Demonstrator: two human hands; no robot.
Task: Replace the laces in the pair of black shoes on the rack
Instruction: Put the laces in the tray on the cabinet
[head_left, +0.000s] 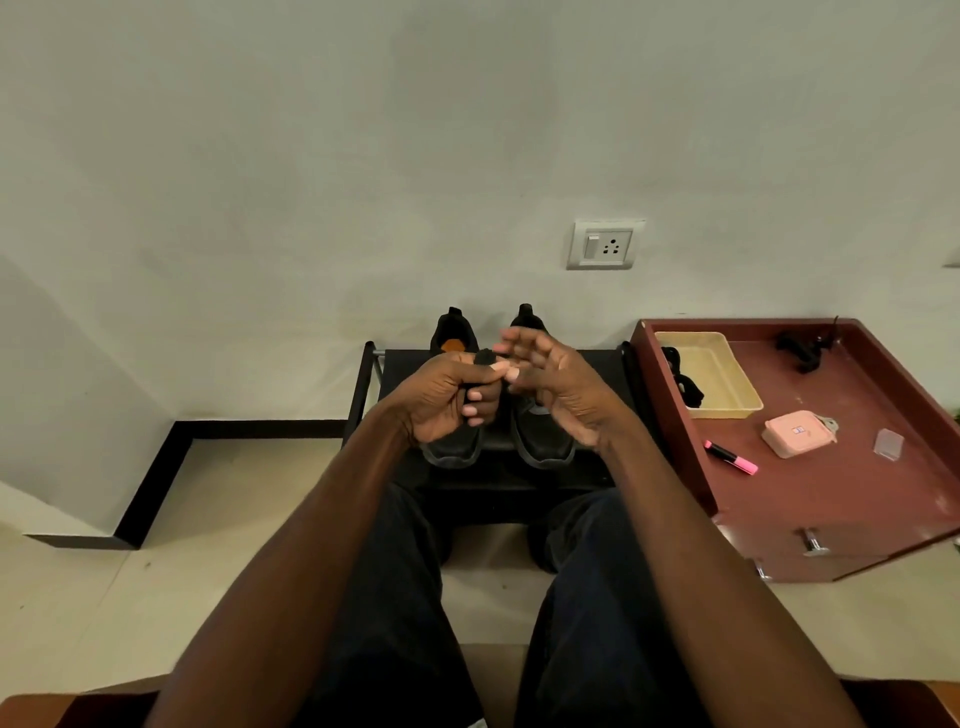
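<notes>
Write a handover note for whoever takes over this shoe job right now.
Left hand: grips a bunched black lace above the shoes.
Right hand: open beside it, fingers loosely spread, holding nothing.
Both black shoes stand side by side on the rack, toes towards you.
More black laces lie in the cream tray on the red cabinet.
Done: cannot tell, hands hide the eyelets.
Left: thread and tie both shoes.

Bare forearms without sleeves, no rings or watch showing, and dark navy trousers (395, 597).
</notes>
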